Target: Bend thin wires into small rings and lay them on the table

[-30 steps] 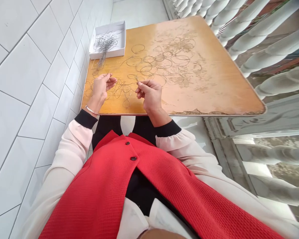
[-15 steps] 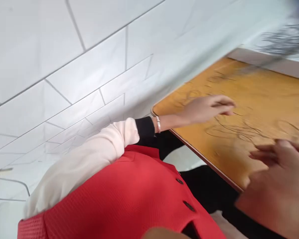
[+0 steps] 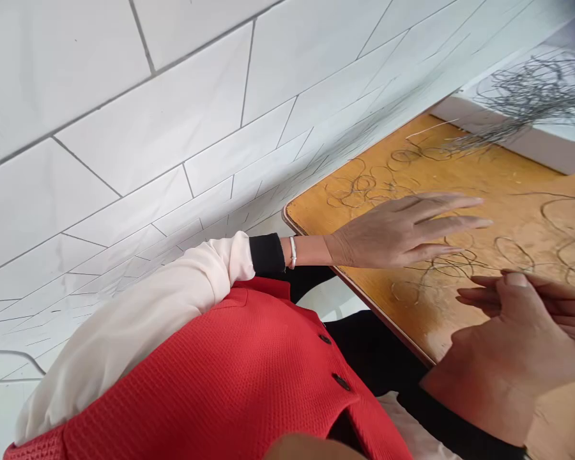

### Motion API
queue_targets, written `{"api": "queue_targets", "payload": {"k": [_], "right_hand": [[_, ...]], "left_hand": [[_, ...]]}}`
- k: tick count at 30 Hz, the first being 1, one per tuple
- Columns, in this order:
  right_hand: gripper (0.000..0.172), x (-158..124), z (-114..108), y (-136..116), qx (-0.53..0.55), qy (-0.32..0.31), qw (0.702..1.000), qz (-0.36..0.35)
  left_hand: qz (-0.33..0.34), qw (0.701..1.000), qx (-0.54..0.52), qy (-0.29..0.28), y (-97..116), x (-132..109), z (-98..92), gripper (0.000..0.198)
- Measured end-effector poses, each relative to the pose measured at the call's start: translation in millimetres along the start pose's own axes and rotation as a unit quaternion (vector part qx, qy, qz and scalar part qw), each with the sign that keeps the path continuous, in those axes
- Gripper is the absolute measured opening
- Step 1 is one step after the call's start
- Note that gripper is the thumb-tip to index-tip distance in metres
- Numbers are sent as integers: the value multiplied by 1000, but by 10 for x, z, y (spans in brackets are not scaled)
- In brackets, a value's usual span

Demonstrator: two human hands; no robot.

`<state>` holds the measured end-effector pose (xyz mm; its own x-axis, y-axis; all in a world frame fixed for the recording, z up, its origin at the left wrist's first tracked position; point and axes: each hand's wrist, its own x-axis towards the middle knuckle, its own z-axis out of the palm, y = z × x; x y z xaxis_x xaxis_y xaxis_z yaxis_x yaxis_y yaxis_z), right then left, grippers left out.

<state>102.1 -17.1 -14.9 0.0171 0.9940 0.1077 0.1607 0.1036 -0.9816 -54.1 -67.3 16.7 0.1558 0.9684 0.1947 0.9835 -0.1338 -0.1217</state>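
Note:
My left hand (image 3: 402,230) reaches out flat over the wooden table (image 3: 508,191), fingers stretched toward the thin wire loops (image 3: 364,185) lying near the wall; it holds nothing I can see. At the lower right, my right hand (image 3: 512,338) hovers above the table edge with thumb and fingers pressed together, close to more wire rings (image 3: 512,252); whether a wire is pinched in them is hidden. A bundle of straight grey wires (image 3: 531,96) spills from the white box (image 3: 522,137) at the upper right.
A white tiled wall (image 3: 148,128) runs along the table's left side. My red vest (image 3: 230,390) and pale sleeve (image 3: 138,326) fill the lower left. A bangle (image 3: 292,252) sits on my left wrist.
The view has swung left and rolled toward the wall. My left hand has opened from its pinch and stretched forward over the loops. My right hand has come closer to the camera.

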Motion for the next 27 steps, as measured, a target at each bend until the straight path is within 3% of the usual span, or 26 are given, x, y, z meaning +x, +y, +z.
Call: {"api": "queue_targets", "payload": {"k": [1,3,5,11,14,21,27], "right_hand": [[23,11,26,-1,7,18,1000,-14],[11,29,55,19,44,67,995,-53],[10,41,43,58,75,84,993,-46],[20,175,-79,198,125,-11,991,-37],[26,221,-116,232,126,-27,990,-54],[26,198,-117,250,111,-21,992,-60],[23,196,-93,248,99,-5,992,-77]], "left_hand": [[24,999,7,-36,-2,35,9,61],[51,998,-15,-31,-10,107,95,60],[52,994,-84,43,-5,163,252,48],[52,936,-294,185,-7,331,721,31],[49,919,-335,201,-17,349,740,33],[54,933,-309,176,13,277,612,34],[56,925,-325,186,-35,310,675,30]]}}
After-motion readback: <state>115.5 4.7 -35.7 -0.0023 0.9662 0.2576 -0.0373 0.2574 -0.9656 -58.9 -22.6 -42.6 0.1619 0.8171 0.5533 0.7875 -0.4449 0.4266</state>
